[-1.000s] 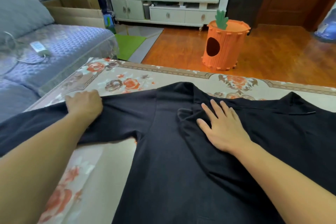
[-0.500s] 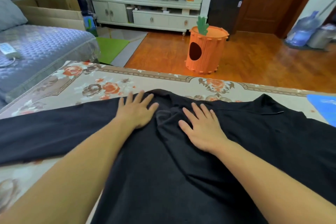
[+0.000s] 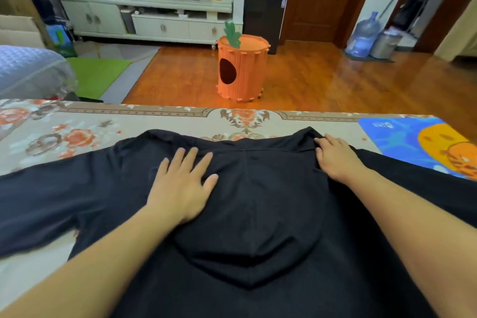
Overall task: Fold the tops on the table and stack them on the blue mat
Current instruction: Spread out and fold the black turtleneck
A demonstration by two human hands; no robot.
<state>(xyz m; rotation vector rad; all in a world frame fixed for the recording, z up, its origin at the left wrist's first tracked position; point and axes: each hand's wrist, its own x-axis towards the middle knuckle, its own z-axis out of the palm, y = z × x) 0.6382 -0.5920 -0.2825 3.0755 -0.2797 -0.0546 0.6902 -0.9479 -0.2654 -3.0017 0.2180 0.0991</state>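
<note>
A black hooded top lies spread flat on the counter, sleeves out to both sides and its hood folded down over the back. The counter wears a beige floral cloth; a blue mat lies at its far right, the right sleeve just beside it. Beyond stands an orange carrot-shaped barrel on a wooden floor. The left hand presses flat on the top, grip wide; the right hand pinches the shoulder fabric.
</note>
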